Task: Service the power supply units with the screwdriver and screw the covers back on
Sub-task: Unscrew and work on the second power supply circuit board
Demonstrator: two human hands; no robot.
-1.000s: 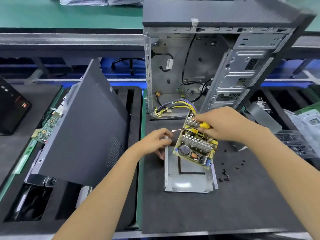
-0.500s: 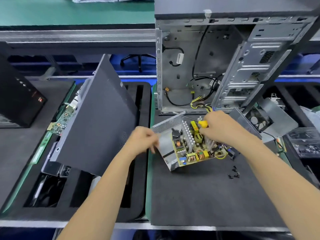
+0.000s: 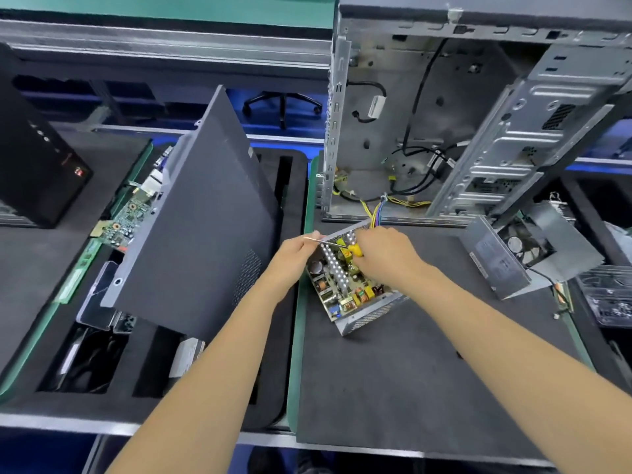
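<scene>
An open power supply unit (image 3: 354,295) lies tilted on the dark mat, its circuit board and silver heat sinks exposed. My right hand (image 3: 386,258) grips a yellow-handled screwdriver (image 3: 355,249) over the unit's far end. The thin shaft points left toward my left hand (image 3: 294,256), which holds the unit's upper left corner. Coloured wires (image 3: 378,208) run from the unit into the open computer case (image 3: 427,131). The unit's grey cover with its fan (image 3: 513,258) lies to the right.
A dark side panel (image 3: 205,217) leans upright to the left of the mat. Behind it lies a green circuit board (image 3: 126,217). A black box (image 3: 34,165) stands at the far left. Foam trays with slots (image 3: 102,357) fill the lower left.
The board, earlier held tilted above the metal base, now sits in the casing, and the unit has been turned on the mat. Both hands moved up toward the computer case.
</scene>
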